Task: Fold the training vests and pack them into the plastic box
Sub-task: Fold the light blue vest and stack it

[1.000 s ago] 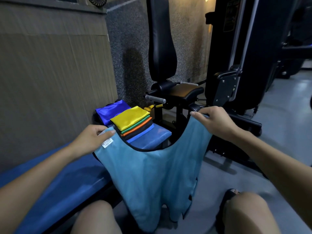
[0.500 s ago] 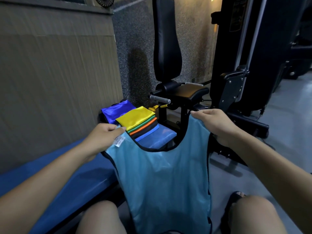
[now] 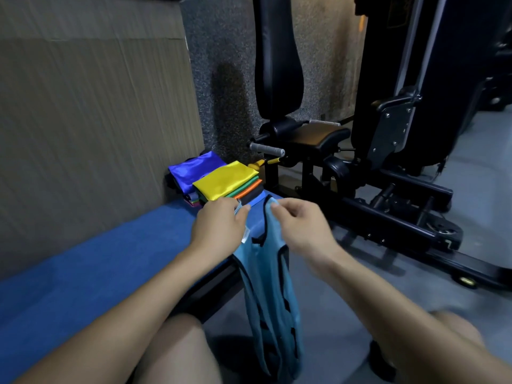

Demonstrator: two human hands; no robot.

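Observation:
A light blue training vest (image 3: 273, 297) with black trim hangs lengthwise between my knees, doubled over on itself. My left hand (image 3: 219, 225) pinches one shoulder strap, a white label dangling below it. My right hand (image 3: 300, 225) pinches the other strap; the two hands are close together. Just beyond them a stack of folded vests (image 3: 230, 181), yellow on top with green, orange, black and blue beneath, sits on the blue bench (image 3: 83, 273). A folded royal-blue vest (image 3: 194, 169) lies behind the stack. No plastic box is visible.
A black gym machine (image 3: 388, 162) with seat, handle and base rails stands to the right on the grey floor. A panelled wall (image 3: 83, 120) runs along the left behind the bench. My bare knees fill the lower edge.
My hands have come together, bringing the two shoulder straps side by side. The vest, spread wide before, now hangs narrow and folded in half. The view has tilted downward.

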